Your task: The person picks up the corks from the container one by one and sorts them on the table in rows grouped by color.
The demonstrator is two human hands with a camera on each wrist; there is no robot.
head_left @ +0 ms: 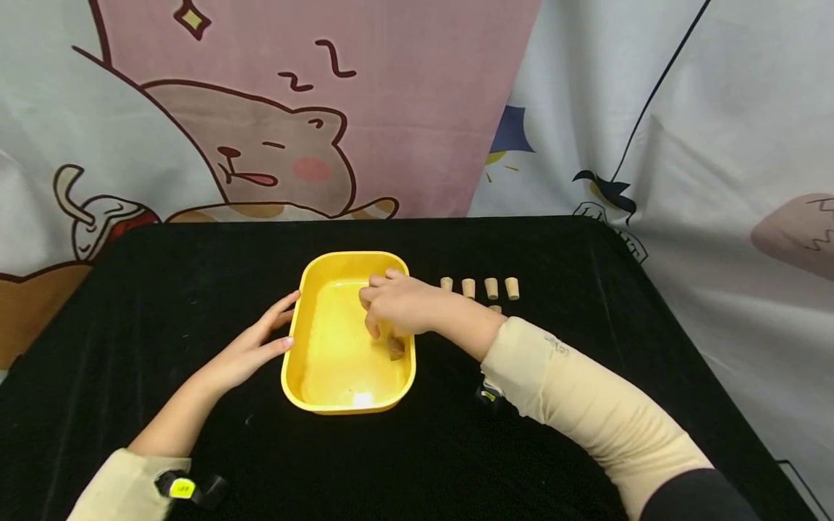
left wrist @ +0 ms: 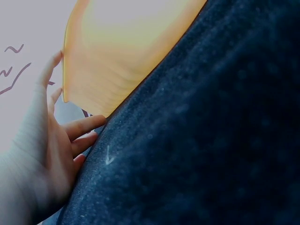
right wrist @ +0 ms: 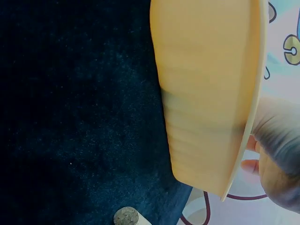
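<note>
A yellow plastic tray [head_left: 326,401] lies on the black-covered table. My left hand [head_left: 250,351] touches the tray's left side with its fingers spread, thumb apart from the other fingers. In the left wrist view, the left hand [left wrist: 56,140] has its fingertips against the tray wall [left wrist: 103,79]. Over the tray's right half hovers my right hand [head_left: 399,302], fingers loosely bent downward, with no thing visible between them. Below it, a brownish cork [head_left: 395,347] is inside the tray near the right wall. In the right wrist view, the tray wall [right wrist: 211,93] hides most fingers of the right hand [right wrist: 276,154].
Several tapered corks [head_left: 491,289] stand in a row right of the tray, and another cork [head_left: 496,309] is partly covered by the right forearm. One cork [right wrist: 127,216] shows at the bottom of the right wrist view. A printed curtain [head_left: 417,108] hangs behind the table.
</note>
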